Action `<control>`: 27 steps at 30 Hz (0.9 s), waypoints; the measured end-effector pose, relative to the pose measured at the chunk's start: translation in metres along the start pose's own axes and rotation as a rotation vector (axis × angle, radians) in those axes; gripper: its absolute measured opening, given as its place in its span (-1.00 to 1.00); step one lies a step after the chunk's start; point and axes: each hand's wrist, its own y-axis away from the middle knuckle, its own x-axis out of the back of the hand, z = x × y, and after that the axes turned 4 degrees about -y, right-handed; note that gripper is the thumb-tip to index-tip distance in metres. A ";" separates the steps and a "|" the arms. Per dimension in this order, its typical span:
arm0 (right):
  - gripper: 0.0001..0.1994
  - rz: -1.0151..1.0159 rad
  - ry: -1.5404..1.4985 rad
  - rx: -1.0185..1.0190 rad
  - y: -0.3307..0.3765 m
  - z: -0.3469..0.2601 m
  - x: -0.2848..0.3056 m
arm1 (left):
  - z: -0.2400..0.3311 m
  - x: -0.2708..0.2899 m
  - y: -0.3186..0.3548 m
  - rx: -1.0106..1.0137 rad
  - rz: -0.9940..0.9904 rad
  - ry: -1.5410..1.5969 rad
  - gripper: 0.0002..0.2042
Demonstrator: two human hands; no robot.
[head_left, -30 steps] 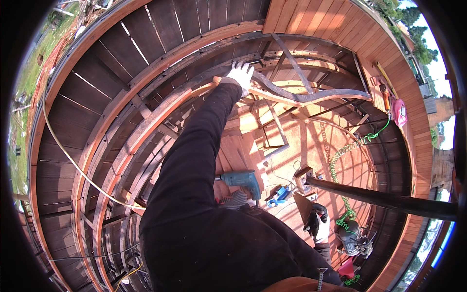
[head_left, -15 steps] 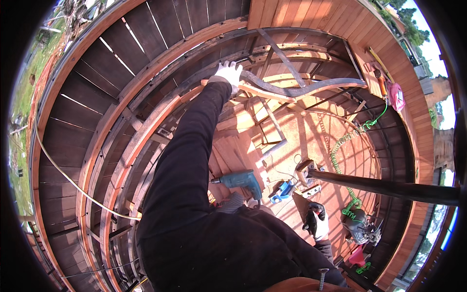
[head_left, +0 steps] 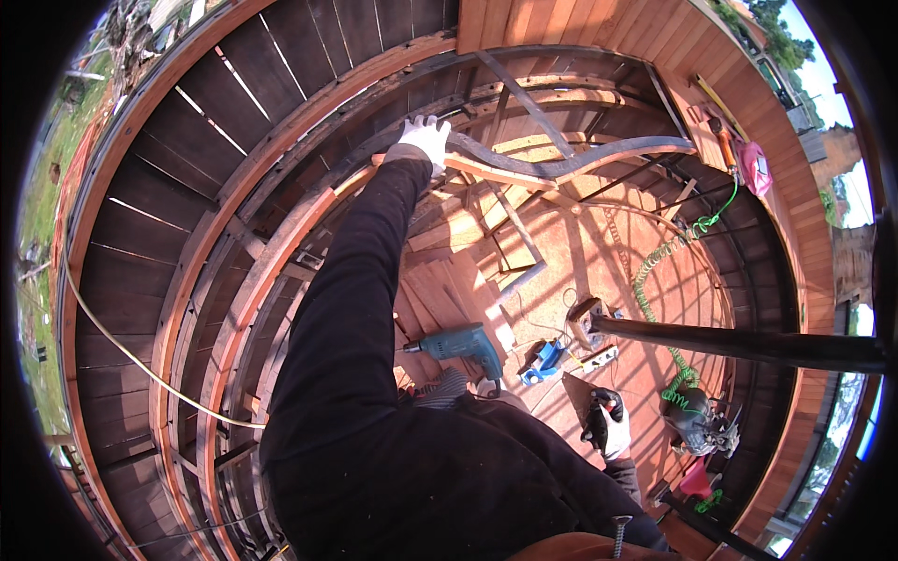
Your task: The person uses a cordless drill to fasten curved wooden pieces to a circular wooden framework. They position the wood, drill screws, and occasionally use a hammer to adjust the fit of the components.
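My left arm, in a black sleeve, stretches far forward. My left hand (head_left: pixel 426 140), in a white glove, is wrapped over a curved rail (head_left: pixel 496 161) of the round frame, its fingers bent over the far side. Low on the right, my right hand (head_left: pixel 615 432), in a white and black glove, is closed round the black handle of what looks like a hand saw (head_left: pixel 579 395). Its brown, tapering blade points away from me, and the handle is partly hidden by the fingers. Between my arms a teal power drill (head_left: pixel 458 347) lies beside my body.
Curved wooden ribs (head_left: pixel 245 304) and dark slatted walls surround me. A dark pole (head_left: pixel 730 343) crosses on the right. On the floor are a blue power tool (head_left: pixel 543 363), a power strip (head_left: pixel 599 359) and wood boards (head_left: pixel 440 294). A green coiled hose (head_left: pixel 644 280) hangs down the right side.
My view has shifted slightly, so the frame and tools sit a little differently in the picture. Both hands keep their holds.
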 end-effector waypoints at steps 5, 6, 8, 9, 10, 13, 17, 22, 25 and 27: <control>-0.76 0.004 0.027 -0.007 0.002 0.000 -0.002 | 0.000 0.000 -0.001 -0.002 0.011 0.015 -0.33; -0.77 0.006 0.021 -0.013 0.003 -0.001 -0.003 | 0.001 0.000 -0.001 -0.002 0.011 0.017 -0.33; -0.77 0.007 0.011 -0.024 0.005 -0.004 -0.004 | 0.001 0.001 -0.001 0.000 0.011 0.020 -0.34; -0.76 0.007 0.004 -0.023 0.005 -0.003 -0.004 | 0.001 0.002 0.000 0.003 0.009 0.016 -0.34; -0.75 0.009 -0.004 -0.021 0.005 -0.003 -0.004 | 0.002 0.003 -0.001 0.004 0.006 0.013 -0.34; -0.74 0.018 0.012 -0.009 0.005 0.001 -0.001 | 0.003 0.006 -0.001 0.003 -0.011 0.011 -0.36; -0.78 0.024 -0.016 -0.042 0.009 -0.003 -0.003 | 0.003 0.010 0.000 0.011 -0.021 0.013 -0.38; -0.76 0.019 0.014 -0.028 0.007 0.004 -0.002 | 0.003 0.011 -0.001 0.018 -0.042 0.020 -0.39; -0.75 0.017 0.044 -0.034 0.008 0.004 -0.003 | 0.002 0.009 -0.002 0.016 -0.036 0.007 -0.38; -0.74 0.014 0.053 -0.022 0.008 0.008 0.000 | 0.003 0.009 -0.001 0.018 -0.038 0.001 -0.37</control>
